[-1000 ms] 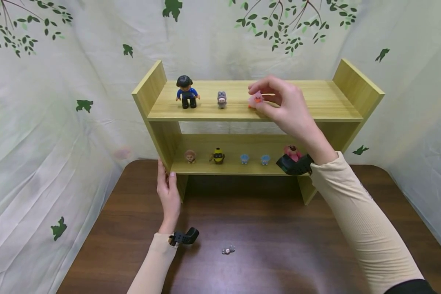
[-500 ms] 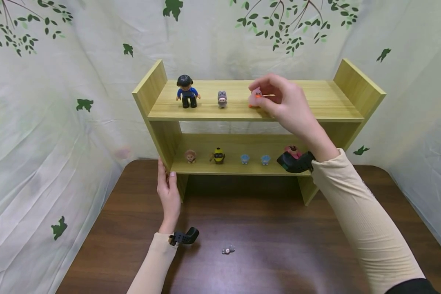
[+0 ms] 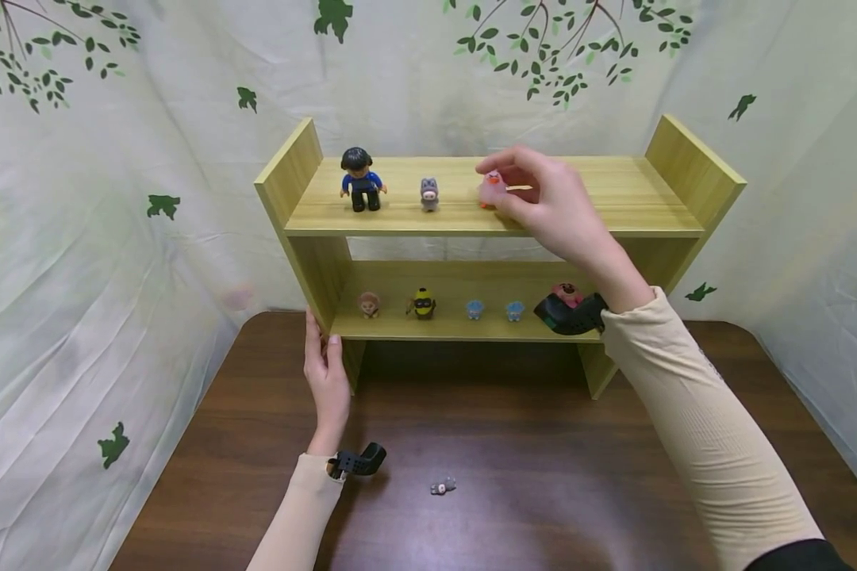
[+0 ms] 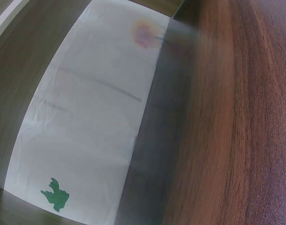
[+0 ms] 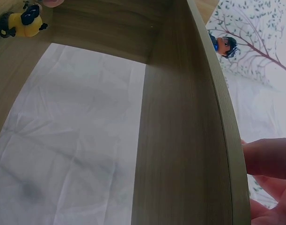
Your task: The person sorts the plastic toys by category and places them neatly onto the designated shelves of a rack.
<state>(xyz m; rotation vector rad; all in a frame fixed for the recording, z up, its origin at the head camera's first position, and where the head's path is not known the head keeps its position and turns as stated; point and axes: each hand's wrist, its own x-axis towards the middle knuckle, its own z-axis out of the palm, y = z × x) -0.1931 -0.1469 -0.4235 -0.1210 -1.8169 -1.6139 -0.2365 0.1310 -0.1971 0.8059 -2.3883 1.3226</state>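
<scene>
On the top board of the wooden shelf (image 3: 400,232), my right hand (image 3: 560,206) pinches a small pink duck figurine (image 3: 492,193) between thumb and fingers. The duck has an orange beak and orange feet and overlaps the board in the head view. To its left stand a grey figurine with a pale face (image 3: 429,194) and a larger black-haired toy figure (image 3: 361,181) in blue and black. My left hand (image 3: 326,385) grips the shelf's lower left side, thumb at its front edge. In the right wrist view the right fingers (image 5: 269,157) show past the board's edge; the duck is hidden there.
The lower board carries a brown figurine (image 3: 369,304), a yellow-and-black one (image 3: 423,303), two blue ones and a pink bear (image 3: 566,295), partly behind the right wrist camera. A small grey figurine (image 3: 443,486) lies on the brown table (image 3: 528,444) in front. Patterned cloth hangs behind.
The duck has turned in my right fingers, its beak now higher and further left. The right hand has shifted only slightly; the left hand keeps its place on the shelf.
</scene>
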